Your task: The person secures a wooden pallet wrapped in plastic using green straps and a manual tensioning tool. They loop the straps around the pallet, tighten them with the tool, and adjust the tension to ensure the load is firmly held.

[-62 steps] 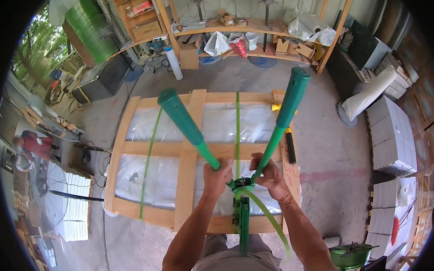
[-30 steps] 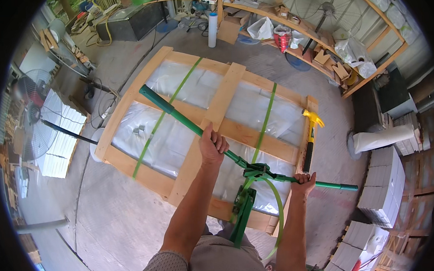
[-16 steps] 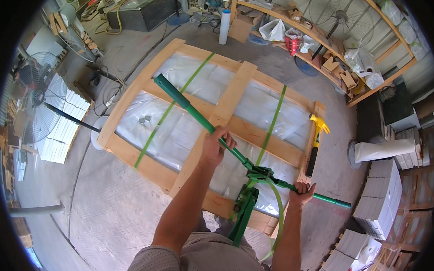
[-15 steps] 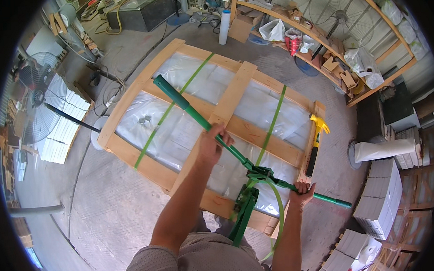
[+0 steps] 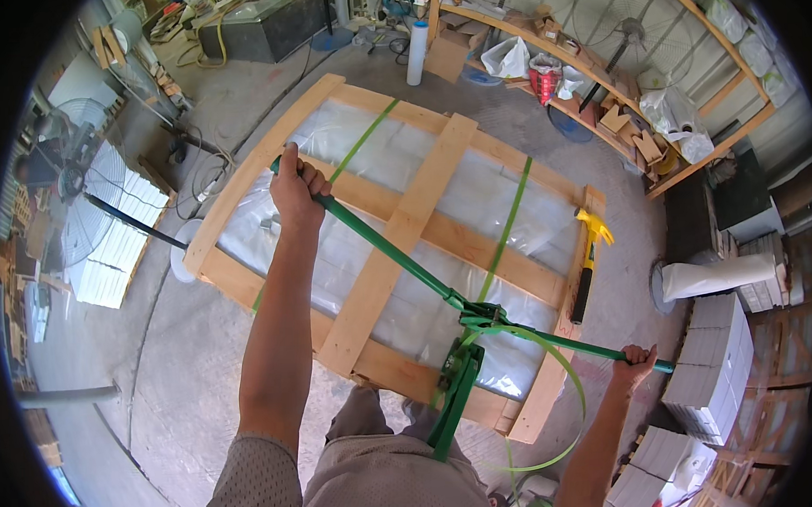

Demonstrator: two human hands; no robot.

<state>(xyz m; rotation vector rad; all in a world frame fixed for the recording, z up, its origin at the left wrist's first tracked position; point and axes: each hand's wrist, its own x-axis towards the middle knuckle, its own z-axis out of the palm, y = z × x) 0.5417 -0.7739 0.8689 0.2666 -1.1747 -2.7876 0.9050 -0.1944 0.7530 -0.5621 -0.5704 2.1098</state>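
My left hand (image 5: 296, 188) is wrapped round the far-left grip of a long green two-handled strapping sealer (image 5: 390, 251). Its other handle ends in my right hand (image 5: 635, 367), closed near the tip at the right. The sealer's jaws sit on a green strap (image 5: 509, 214) at the near right part of a wooden crate (image 5: 408, 219). Clear plastic wrap covers the goods between the slats. A green strap tensioner (image 5: 457, 392) stands at the crate's near edge, close to my body. From it the strap's loose tail (image 5: 579, 400) loops out to the right.
A yellow hammer (image 5: 589, 262) lies on the crate's right edge. A second green strap (image 5: 365, 139) crosses the crate's left part. Stacked white boxes (image 5: 712, 367) stand at the right, a floor fan (image 5: 81, 182) at the left. Shelving (image 5: 590, 100) lines the far right.
Both hands have slid outward along the sealer's handles, the left to the far-left grip and the right toward the other tip. The strap's loose tail has swung out to the right.
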